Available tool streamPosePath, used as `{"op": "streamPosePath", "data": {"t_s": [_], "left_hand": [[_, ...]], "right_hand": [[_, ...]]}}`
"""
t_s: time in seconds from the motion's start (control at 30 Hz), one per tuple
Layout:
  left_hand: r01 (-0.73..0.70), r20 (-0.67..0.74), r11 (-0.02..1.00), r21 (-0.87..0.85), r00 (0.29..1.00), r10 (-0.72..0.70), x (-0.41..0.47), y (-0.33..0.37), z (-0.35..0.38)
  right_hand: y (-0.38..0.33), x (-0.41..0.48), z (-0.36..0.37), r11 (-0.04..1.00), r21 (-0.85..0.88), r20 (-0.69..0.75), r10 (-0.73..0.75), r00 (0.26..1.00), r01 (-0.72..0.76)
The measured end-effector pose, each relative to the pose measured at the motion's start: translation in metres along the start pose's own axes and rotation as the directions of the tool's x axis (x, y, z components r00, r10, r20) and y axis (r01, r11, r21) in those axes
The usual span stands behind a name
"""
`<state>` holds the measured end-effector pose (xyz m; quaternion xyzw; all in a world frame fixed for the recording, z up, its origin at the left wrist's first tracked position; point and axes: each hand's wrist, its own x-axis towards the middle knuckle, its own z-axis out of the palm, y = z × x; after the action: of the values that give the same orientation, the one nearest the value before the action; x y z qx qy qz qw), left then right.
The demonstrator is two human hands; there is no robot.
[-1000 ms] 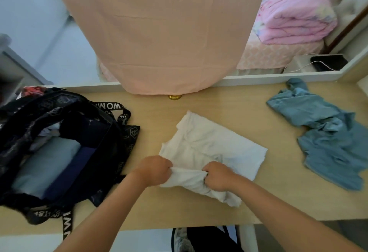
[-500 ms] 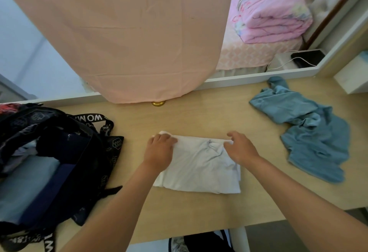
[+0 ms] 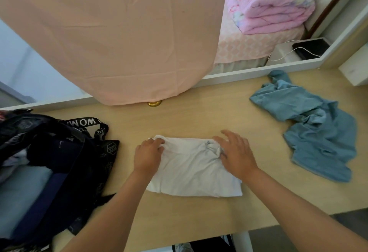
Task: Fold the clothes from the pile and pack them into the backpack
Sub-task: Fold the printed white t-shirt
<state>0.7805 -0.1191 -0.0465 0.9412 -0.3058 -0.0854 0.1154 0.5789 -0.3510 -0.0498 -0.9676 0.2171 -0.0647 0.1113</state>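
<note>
A white garment (image 3: 194,171) lies folded into a rough rectangle in the middle of the wooden table (image 3: 199,116). My left hand (image 3: 148,156) grips its far left corner with curled fingers. My right hand (image 3: 236,153) rests flat on its bunched far right corner, fingers spread. A crumpled blue garment (image 3: 318,130) lies unfolded on the right of the table. The black backpack (image 3: 59,168) sits open at the left, with folded light blue and dark blue clothes inside.
A pink cloth (image 3: 119,32) hangs down over the far edge of the table, with a gold knob (image 3: 154,103) below it. A white box (image 3: 356,68) stands at the far right. Beyond the table is a bed with a folded pink quilt (image 3: 268,2).
The white garment's near edge was lifted and folded away from me into a compact rectangle. Both hands moved from its near edge to its far corners, and the right hand opened flat.
</note>
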Motion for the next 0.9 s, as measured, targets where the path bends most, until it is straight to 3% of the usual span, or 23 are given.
{"op": "streamPosePath", "data": {"t_s": [0.1, 0.23, 0.33, 0.47, 0.6, 0.67, 0.73, 0.77, 0.83, 0.9], "left_hand": [[-0.086, -0.044, 0.991, -0.101, 0.996, 0.081, -0.005, -0.008, -0.004], [-0.085, -0.119, 0.928, -0.362, 0.992, 0.045, -0.016, -0.008, -0.022], [0.164, 0.058, 0.829, -0.535, 0.986, -0.158, -0.007, -0.001, -0.032], [0.217, 0.114, 0.946, -0.240, 0.974, -0.195, 0.025, 0.000, -0.027], [0.207, 0.131, 0.975, 0.082, 0.968, -0.216, 0.044, 0.003, -0.018], [0.126, -0.063, 0.986, 0.106, 0.991, -0.120, 0.044, 0.010, -0.013], [-0.150, -0.243, 0.988, 0.025, 0.958, 0.151, 0.035, 0.024, -0.007], [-0.324, -0.259, 0.946, 0.007, 0.913, 0.315, 0.026, 0.031, -0.001], [-0.512, -0.100, 0.858, 0.035, 0.853, 0.512, 0.007, 0.035, 0.019], [-0.456, 0.111, 0.883, 0.109, 0.888, 0.445, 0.000, 0.022, 0.037]], "right_hand": [[0.000, 0.009, 0.003, 0.990, 0.047, 0.005, -0.137, 0.991, 0.136], [0.002, 0.013, -0.006, 0.898, 0.425, 0.065, 0.101, 0.993, -0.119], [0.006, 0.017, -0.010, 0.845, 0.429, 0.155, 0.279, 0.948, -0.319], [0.008, 0.031, -0.004, 0.893, 0.177, 0.232, 0.370, 0.900, -0.413], [0.009, 0.042, 0.006, 0.903, -0.005, 0.221, 0.420, 0.881, -0.429], [0.008, 0.043, 0.010, 0.917, -0.034, 0.176, 0.396, 0.901, -0.397], [0.005, 0.044, 0.011, 0.928, -0.037, 0.132, 0.373, 0.919, -0.371], [0.004, 0.043, 0.012, 0.928, -0.041, 0.114, 0.373, 0.921, -0.371], [0.005, 0.042, 0.016, 0.921, -0.032, 0.084, 0.389, 0.917, -0.387], [0.010, 0.038, 0.018, 0.905, -0.013, 0.065, 0.425, 0.903, -0.425]]}}
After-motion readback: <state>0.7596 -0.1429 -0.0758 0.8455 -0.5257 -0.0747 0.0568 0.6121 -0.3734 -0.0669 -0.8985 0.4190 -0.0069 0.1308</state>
